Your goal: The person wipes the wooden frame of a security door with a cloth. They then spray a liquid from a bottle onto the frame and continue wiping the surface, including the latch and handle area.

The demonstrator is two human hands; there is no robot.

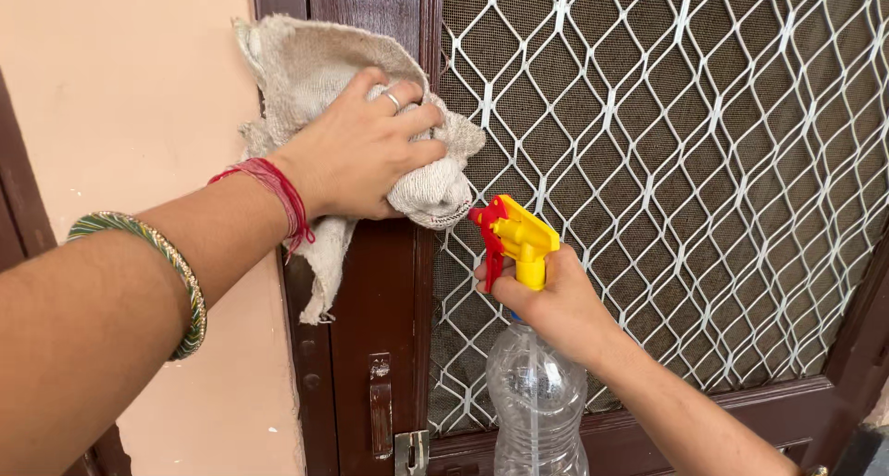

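Observation:
My left hand (366, 152) grips a beige woven cloth (306, 64) and presses it against the dark brown wooden door frame (375, 281), at the left edge of the mesh panel. A red thread and a green bangle are on that arm. My right hand (551, 300) holds a clear plastic spray bottle (537, 407) by its neck. The bottle's yellow and red trigger head (514, 240) points left toward the cloth, with a finger on the red trigger.
The door has a white diamond-pattern metal grille (685, 161) over dark insect mesh. A metal latch plate (381, 407) and hinge piece (409, 453) sit low on the frame. A peach-coloured wall (130, 96) is on the left.

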